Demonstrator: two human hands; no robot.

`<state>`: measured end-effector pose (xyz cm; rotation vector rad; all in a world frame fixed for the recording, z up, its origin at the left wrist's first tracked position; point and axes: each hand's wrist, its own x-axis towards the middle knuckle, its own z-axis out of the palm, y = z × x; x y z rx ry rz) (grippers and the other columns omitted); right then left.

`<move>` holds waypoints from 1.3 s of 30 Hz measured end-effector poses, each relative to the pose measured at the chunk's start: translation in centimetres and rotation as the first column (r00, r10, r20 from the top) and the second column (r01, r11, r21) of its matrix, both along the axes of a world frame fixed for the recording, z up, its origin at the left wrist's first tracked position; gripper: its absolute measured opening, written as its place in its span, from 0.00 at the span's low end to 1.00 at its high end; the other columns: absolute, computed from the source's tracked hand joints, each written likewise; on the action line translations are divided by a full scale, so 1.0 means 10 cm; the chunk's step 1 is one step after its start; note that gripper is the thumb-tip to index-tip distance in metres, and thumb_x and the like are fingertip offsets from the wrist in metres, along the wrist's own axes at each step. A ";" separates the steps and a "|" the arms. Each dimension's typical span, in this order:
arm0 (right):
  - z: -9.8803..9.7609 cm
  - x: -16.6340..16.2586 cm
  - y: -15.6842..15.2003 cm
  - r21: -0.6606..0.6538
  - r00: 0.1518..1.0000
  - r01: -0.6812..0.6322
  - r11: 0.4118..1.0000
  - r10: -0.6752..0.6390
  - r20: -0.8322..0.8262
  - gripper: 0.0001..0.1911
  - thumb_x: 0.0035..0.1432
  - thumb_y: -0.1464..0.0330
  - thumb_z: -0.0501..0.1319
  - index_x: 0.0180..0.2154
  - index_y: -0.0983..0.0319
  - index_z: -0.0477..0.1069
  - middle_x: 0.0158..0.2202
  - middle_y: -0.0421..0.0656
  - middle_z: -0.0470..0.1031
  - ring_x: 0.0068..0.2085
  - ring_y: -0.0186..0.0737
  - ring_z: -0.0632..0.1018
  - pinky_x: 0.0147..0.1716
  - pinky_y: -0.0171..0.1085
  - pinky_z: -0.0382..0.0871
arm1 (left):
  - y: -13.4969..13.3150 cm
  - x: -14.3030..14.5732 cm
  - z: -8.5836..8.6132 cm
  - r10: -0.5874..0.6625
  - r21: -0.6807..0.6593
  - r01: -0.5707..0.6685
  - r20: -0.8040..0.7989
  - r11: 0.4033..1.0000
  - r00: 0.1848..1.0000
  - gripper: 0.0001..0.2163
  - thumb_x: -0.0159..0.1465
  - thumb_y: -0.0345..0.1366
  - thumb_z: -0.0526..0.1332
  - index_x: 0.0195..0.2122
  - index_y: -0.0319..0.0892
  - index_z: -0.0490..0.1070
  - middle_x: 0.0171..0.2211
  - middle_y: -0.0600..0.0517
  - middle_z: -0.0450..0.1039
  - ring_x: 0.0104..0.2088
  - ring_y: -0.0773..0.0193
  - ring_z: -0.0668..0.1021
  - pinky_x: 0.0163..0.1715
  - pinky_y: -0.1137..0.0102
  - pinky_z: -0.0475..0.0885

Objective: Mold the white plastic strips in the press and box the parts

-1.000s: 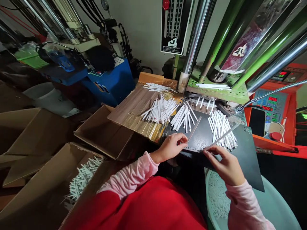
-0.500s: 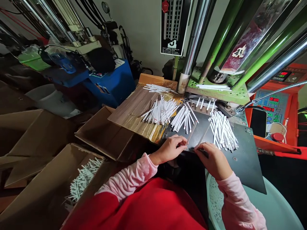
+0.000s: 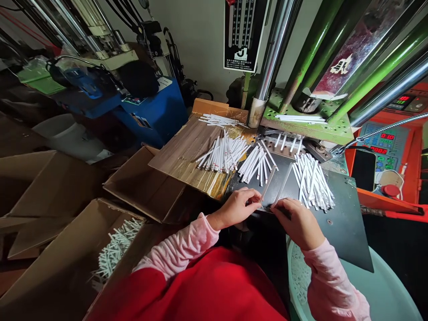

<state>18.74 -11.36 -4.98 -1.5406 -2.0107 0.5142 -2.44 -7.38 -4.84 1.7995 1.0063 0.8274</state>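
My left hand (image 3: 239, 206) pinches the near end of a thin flat metal strip (image 3: 268, 187) that slants up over the dark metal plate (image 3: 341, 223). Close beside it, my right hand (image 3: 296, 220) pinches the near end of a second thin strip (image 3: 282, 185). The two strips lie almost parallel, a small gap apart. Beyond them on the plate lie piles of white sticks: one in the middle (image 3: 257, 164), one to the right (image 3: 312, 180). A larger pile of sticks (image 3: 221, 154) rests on a board wrapped in shiny foil (image 3: 187, 156).
A green press machine (image 3: 310, 120) with steel columns stands behind the plate. An orange control box (image 3: 384, 151) and a dark phone (image 3: 363, 169) are at the right. Open cardboard boxes (image 3: 143, 187) sit left; one holds white sticks (image 3: 115, 249). A pale green basin (image 3: 384, 290) is below right.
My right hand slid left along the plate's near edge with its strip, ending next to my left hand; the strip swung from slanting right to nearly parallel with the left one.
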 end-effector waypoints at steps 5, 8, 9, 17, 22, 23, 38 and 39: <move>-0.02 0.03 -0.03 -0.019 1.000 -0.021 1.000 0.021 -0.003 0.12 0.65 0.60 0.57 0.32 0.57 0.73 0.34 0.44 0.79 0.38 0.46 0.78 0.40 0.45 0.70 | 0.12 -0.09 0.05 -0.146 -0.090 0.146 0.012 0.985 0.989 0.11 0.62 0.25 0.61 0.45 0.40 0.76 0.39 0.49 0.80 0.39 0.64 0.81 0.44 0.70 0.74; 0.01 0.15 0.02 -0.060 0.994 -0.081 0.995 0.076 -0.075 0.12 0.64 0.60 0.57 0.34 0.56 0.76 0.35 0.43 0.80 0.38 0.45 0.79 0.42 0.44 0.72 | 0.34 -0.08 0.09 -0.165 -0.064 0.161 -0.050 0.985 0.985 0.13 0.63 0.24 0.58 0.45 0.40 0.76 0.38 0.49 0.81 0.39 0.64 0.81 0.43 0.70 0.74; 0.02 0.21 0.07 -0.061 0.993 -0.074 0.995 0.068 -0.100 0.12 0.64 0.59 0.58 0.35 0.56 0.77 0.35 0.43 0.81 0.38 0.45 0.80 0.41 0.43 0.73 | 0.42 -0.03 0.11 -0.126 -0.024 0.124 -0.096 0.992 0.987 0.10 0.63 0.25 0.58 0.42 0.40 0.77 0.37 0.50 0.80 0.37 0.63 0.80 0.43 0.69 0.73; 0.13 0.38 1.11 -0.036 0.956 0.259 0.965 -0.251 0.150 0.09 0.57 0.63 0.61 0.35 0.60 0.78 0.31 0.48 0.80 0.31 0.47 0.79 0.33 0.44 0.73 | 0.81 0.62 0.23 0.117 0.156 -0.027 -0.603 0.987 0.789 0.09 0.61 0.39 0.68 0.34 0.36 0.77 0.41 0.36 0.79 0.51 0.41 0.76 0.54 0.54 0.68; 0.05 0.19 1.49 -0.057 0.937 0.259 0.964 -0.237 0.255 0.07 0.54 0.67 0.63 0.25 0.60 0.74 0.25 0.49 0.76 0.24 0.46 0.75 0.26 0.43 0.68 | 0.80 0.68 0.31 0.136 0.120 -0.074 -0.658 0.990 0.741 0.05 0.57 0.25 0.63 0.34 0.34 0.78 0.41 0.32 0.79 0.53 0.38 0.75 0.54 0.50 0.66; 0.05 0.16 1.51 -0.062 0.933 0.257 0.964 -0.231 0.276 0.07 0.53 0.68 0.63 0.24 0.60 0.72 0.23 0.48 0.75 0.23 0.45 0.74 0.25 0.42 0.67 | 0.81 0.64 0.33 0.132 0.107 -0.081 -0.661 0.991 0.739 0.05 0.55 0.24 0.63 0.32 0.34 0.77 0.40 0.33 0.79 0.52 0.38 0.76 0.54 0.50 0.67; 0.49 0.75 0.12 0.192 0.933 0.296 0.936 -0.326 0.151 0.17 0.63 0.53 0.56 0.35 0.57 0.73 0.31 0.47 0.78 0.31 0.47 0.78 0.31 0.43 0.69 | 0.32 -0.32 0.31 -0.042 -0.254 0.095 0.204 0.962 0.978 0.08 0.57 0.31 0.68 0.34 0.40 0.69 0.31 0.53 0.75 0.31 0.67 0.78 0.36 0.72 0.72; 0.39 0.72 0.03 0.134 0.955 0.278 0.951 -0.289 0.067 0.18 0.62 0.51 0.57 0.34 0.57 0.73 0.31 0.45 0.79 0.31 0.45 0.78 0.32 0.42 0.71 | 0.25 -0.30 0.25 -0.016 -0.238 0.062 0.189 0.969 0.982 0.08 0.57 0.30 0.68 0.35 0.40 0.70 0.32 0.52 0.76 0.32 0.67 0.79 0.38 0.71 0.72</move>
